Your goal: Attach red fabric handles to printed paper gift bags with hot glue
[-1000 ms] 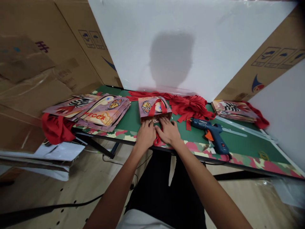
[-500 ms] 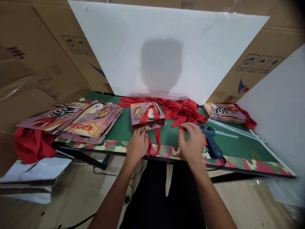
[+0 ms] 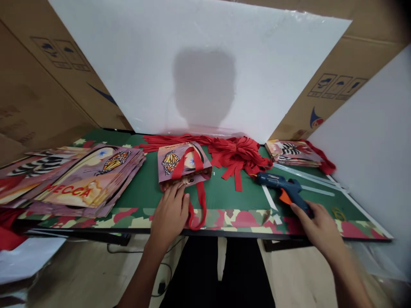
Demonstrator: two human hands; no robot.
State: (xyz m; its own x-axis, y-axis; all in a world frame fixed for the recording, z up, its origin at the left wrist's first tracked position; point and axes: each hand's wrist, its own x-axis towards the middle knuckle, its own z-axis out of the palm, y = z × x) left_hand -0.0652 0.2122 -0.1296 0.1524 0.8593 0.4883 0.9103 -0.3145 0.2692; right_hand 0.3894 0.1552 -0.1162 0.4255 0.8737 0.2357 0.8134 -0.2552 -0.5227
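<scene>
A small printed gift bag [image 3: 168, 161] with a butterfly picture and red ribbon handles [image 3: 201, 201] lies on the green table in front of me. My left hand [image 3: 171, 210] holds it by the near, open edge, fingertips over the rim. To the right, a dark blue hot glue gun [image 3: 276, 181] with an orange trigger lies with its nozzle toward the left. My right hand [image 3: 317, 224] grips the end of its handle, thumb on the near side; the other fingers are partly hidden behind it.
Loose red ribbon strips [image 3: 237, 152] are heaped at the back. A stack of flat printed bags [image 3: 86, 182] lies left, and a smaller stack [image 3: 293, 153] back right. Clear glue sticks [image 3: 308, 174] lie right of centre. A white board [image 3: 135, 64] stands behind.
My right hand has moved right, from beside the red strips onto the glue gun's handle. The left hand stays at the gift bag. My view has shifted slightly.
</scene>
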